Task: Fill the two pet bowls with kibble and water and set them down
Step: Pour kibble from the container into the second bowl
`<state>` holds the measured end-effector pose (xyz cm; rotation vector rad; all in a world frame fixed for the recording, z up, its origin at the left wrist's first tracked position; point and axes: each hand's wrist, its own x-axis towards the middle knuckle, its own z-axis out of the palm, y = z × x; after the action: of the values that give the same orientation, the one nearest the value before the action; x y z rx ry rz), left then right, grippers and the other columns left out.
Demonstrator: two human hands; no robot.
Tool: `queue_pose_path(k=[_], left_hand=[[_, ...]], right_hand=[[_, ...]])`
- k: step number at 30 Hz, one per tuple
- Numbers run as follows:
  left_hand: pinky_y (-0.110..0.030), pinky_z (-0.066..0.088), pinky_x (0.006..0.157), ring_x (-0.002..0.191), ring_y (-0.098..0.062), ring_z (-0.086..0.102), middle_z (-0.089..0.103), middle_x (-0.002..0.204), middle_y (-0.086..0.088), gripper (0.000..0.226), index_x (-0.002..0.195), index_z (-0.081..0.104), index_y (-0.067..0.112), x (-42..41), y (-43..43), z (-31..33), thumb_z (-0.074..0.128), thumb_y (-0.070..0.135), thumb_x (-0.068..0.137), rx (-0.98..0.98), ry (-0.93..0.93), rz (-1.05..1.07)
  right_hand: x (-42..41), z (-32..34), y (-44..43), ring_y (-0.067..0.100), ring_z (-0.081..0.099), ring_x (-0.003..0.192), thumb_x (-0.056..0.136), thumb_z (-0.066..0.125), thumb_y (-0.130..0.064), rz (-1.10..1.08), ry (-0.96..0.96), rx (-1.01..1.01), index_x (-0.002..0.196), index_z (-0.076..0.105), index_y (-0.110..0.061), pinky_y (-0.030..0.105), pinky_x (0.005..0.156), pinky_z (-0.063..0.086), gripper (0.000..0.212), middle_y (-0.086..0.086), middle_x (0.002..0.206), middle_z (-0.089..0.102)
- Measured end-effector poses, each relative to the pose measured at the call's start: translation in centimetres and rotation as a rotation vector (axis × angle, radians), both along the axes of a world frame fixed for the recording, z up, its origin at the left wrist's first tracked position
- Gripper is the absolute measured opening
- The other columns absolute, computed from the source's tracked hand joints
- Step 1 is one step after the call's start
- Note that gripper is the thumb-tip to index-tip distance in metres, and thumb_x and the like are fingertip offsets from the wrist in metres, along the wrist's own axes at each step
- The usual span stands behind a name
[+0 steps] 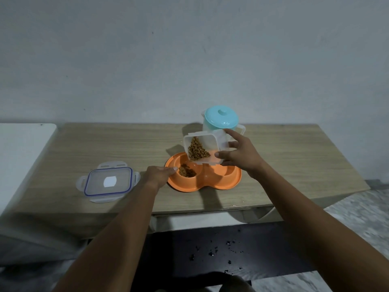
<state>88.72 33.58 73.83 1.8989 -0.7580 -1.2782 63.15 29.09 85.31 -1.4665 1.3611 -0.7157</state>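
An orange double pet bowl sits on the wooden table. Its left well holds a small heap of brown kibble; the right well looks empty, partly hidden by my right hand. My right hand grips a clear plastic container tilted over the left well, with kibble lying at its lower lip. My left hand rests against the bowl's left rim, fingers curled on it. Behind the container stands a translucent water jug with a turquoise lid.
The container's clear lid with a blue seal lies flat on the table to the left. A white surface adjoins the table's left end. Dark crumbs are scattered on the black floor patch below the front edge.
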Motion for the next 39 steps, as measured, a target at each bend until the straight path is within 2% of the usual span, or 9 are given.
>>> queue_pose_path(k=[5, 16, 26, 32, 35, 39], left_hand=[[-0.044, 0.048, 0.102, 0.109, -0.027, 0.064, 0.072, 0.115, -0.012, 0.046, 0.106, 0.076, 0.013, 0.1, -0.1, -0.1, 0.085, 0.041, 0.072, 0.005, 0.004, 0.0], [-0.045, 0.049, 0.102, 0.111, -0.029, 0.063, 0.07, 0.118, -0.013, 0.049, 0.11, 0.075, 0.01, 0.2, -0.3, -0.3, 0.085, 0.039, 0.072, 0.005, 0.0, -0.002], [-0.046, 0.048, 0.102, 0.111, -0.029, 0.063, 0.071, 0.117, -0.013, 0.047, 0.109, 0.074, 0.009, 0.1, -0.2, -0.2, 0.085, 0.038, 0.073, -0.011, 0.012, -0.003], [-0.043, 0.049, 0.101, 0.109, -0.028, 0.064, 0.071, 0.114, -0.013, 0.047, 0.11, 0.074, 0.009, 0.0, -0.1, 0.0, 0.084, 0.037, 0.074, -0.006, 0.025, -0.001], [-0.046, 0.049, 0.102, 0.108, -0.028, 0.065, 0.073, 0.113, -0.012, 0.048, 0.108, 0.076, 0.011, 0.3, 0.0, -0.2, 0.085, 0.04, 0.071, 0.004, 0.023, -0.012], [-0.046, 0.05, 0.1, 0.104, -0.026, 0.067, 0.074, 0.109, -0.01, 0.055, 0.108, 0.076, 0.013, 0.5, -0.2, -0.6, 0.087, 0.045, 0.065, 0.011, 0.015, -0.015]], right_hand=[[0.0, -0.1, -0.1, 0.032, 0.073, 0.094, 0.075, 0.086, -0.001, -0.008, -0.012, 0.015, 0.153, 0.041, -0.03, 0.051, 0.077, 0.064, 0.095, 0.011, 0.123, 0.06], [-0.1, -0.3, -0.1, 0.031, 0.072, 0.096, 0.073, 0.087, -0.005, 0.002, 0.082, -0.06, 0.152, 0.042, -0.033, 0.047, 0.072, 0.065, 0.095, 0.013, 0.129, 0.058], [0.0, 0.1, 0.0, 0.031, 0.072, 0.099, 0.073, 0.088, -0.006, -0.003, 0.048, -0.04, 0.153, 0.042, -0.031, 0.048, 0.073, 0.065, 0.096, 0.012, 0.128, 0.059], [-0.3, -0.1, 0.1, 0.039, 0.075, 0.093, 0.077, 0.082, 0.003, -0.072, -0.191, 0.141, 0.152, 0.043, -0.023, 0.046, 0.075, 0.064, 0.088, 0.019, 0.114, 0.072], [-0.3, -0.9, 0.7, 0.043, 0.075, 0.088, 0.082, 0.076, 0.005, -0.141, -0.334, 0.256, 0.144, 0.05, -0.022, 0.043, 0.075, 0.065, 0.072, 0.021, 0.114, 0.072], [1.0, -2.1, 0.9, 0.036, 0.073, 0.074, 0.087, 0.069, 0.003, -0.178, -0.526, 0.355, 0.133, 0.06, -0.015, 0.035, 0.067, 0.065, 0.05, 0.022, 0.117, 0.071]])
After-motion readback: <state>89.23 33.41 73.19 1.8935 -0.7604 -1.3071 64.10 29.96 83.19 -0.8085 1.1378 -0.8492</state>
